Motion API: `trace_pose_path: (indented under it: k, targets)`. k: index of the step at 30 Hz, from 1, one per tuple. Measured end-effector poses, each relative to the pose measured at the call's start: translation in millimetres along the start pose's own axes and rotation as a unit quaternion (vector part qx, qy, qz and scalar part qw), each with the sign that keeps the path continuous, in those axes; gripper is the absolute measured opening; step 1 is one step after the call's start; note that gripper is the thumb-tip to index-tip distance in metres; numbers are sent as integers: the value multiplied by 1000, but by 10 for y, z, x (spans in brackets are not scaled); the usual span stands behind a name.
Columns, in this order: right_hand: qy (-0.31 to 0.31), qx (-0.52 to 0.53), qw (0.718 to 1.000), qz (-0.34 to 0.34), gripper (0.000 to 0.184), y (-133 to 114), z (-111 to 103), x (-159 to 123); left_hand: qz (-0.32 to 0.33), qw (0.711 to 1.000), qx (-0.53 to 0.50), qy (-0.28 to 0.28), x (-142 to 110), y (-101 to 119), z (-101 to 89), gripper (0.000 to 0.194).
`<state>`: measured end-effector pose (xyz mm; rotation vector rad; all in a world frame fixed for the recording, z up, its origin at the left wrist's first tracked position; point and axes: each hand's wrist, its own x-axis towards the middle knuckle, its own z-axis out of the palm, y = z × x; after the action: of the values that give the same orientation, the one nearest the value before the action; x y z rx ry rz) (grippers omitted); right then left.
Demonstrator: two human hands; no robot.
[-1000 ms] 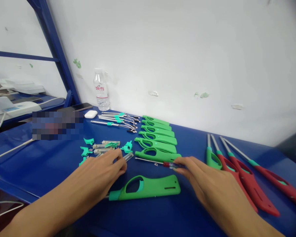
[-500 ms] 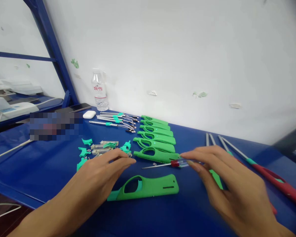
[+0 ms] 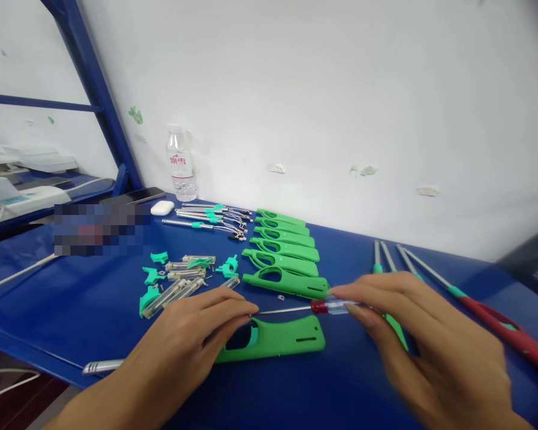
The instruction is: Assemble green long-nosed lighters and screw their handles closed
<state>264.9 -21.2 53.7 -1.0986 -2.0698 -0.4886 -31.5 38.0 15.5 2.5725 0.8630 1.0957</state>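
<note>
My right hand grips a screwdriver by its clear and red handle, the shaft pointing left. At the shaft's far end, the fingertips of my left hand close around the tip; whether they also hold something small is hidden. Below the shaft lies a green gas lighter with a turquoise trigger, its front part covered by my left hand and its metal tube showing past the wrist. Just above the screwdriver is a small pale part, beside the nearest green half-shell.
Several green half-shells form a column behind. Metal tubes with wires, turquoise triggers and clear fuel tanks lie left. Red lighters and a green one lie right. A water bottle stands by the wall.
My left hand has moved away from the fuel tanks, rightward to the screwdriver's tip. My right hand has lifted the screwdriver and shifted it right, then brought it just above the green lighter.
</note>
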Motion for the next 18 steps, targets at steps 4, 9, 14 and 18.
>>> trace_pose_path:
  k: [4,9,14,18]
  targets:
    - [-3,-12,1000,4,22,10,2,-6,2,1000,13,-2,11,7,7,25]
    - [-6,-9,1000,1,23,9,2,-5,24,1000,11,14,40,55,-16,23]
    - [-4,-18,1000,-8,26,4,-22,-24,25,999,6,19,32,72,-14,23]
    - [-7,-27,1000,-9,28,10,-42,-35,20,1000,3,22,36,65,-10,24]
